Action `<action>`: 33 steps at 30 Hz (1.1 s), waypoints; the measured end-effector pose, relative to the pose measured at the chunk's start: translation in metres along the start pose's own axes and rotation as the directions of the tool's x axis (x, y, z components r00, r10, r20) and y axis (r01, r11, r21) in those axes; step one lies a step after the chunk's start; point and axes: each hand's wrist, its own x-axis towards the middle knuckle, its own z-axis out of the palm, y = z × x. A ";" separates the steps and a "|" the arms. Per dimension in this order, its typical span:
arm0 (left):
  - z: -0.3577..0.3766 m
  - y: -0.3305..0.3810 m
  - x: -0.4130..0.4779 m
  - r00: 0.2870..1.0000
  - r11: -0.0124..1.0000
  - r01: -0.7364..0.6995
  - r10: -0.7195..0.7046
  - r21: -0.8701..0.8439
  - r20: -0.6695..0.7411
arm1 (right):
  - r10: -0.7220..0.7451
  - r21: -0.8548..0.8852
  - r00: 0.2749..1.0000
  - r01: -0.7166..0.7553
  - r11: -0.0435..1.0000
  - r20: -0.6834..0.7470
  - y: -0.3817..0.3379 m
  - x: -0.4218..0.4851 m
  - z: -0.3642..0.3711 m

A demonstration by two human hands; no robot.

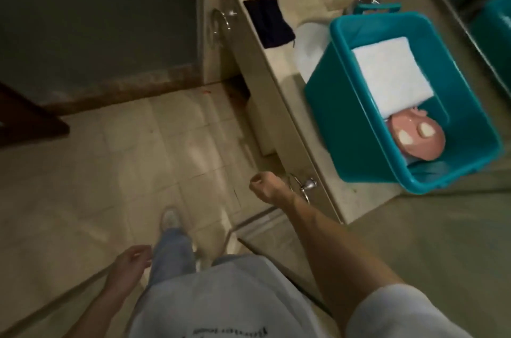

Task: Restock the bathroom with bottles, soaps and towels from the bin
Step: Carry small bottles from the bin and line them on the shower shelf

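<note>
A teal plastic bin stands on the beige vanity counter at the right. Inside it lie a folded white towel and a pink soap dish with two pale soaps on it. A dark folded cloth lies on the counter farther back. My right hand hangs in front of the counter's front edge, fingers curled, holding nothing, next to a chrome towel ring. My left hand hangs loosely by my leg, holding nothing.
A white sink basin shows behind the bin. A second chrome ring hangs at the counter's far end. A mirror at the right reflects the bin. Tiled floor stretches left toward a dark wall and a wooden door edge.
</note>
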 end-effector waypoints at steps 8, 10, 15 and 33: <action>-0.024 0.208 0.098 0.938 0.916 -0.305 0.242 0.261 0.248 | 0.281 0.324 0.959 -0.256 0.911 -0.031 0.040 0.013 0.021; -0.021 0.260 0.112 0.919 0.894 -0.357 0.284 0.272 0.272 | 0.343 0.420 0.939 -0.303 0.856 -0.022 0.041 0.013 0.024; -0.002 0.357 0.140 0.870 0.815 -0.461 0.338 0.350 0.359 | 0.428 0.525 0.903 -0.350 0.776 -0.032 0.045 0.019 0.026; 0.087 0.467 0.140 0.837 0.800 -0.526 0.425 0.290 0.345 | -0.167 0.380 0.809 0.434 0.817 -0.563 -0.100 0.087 -0.270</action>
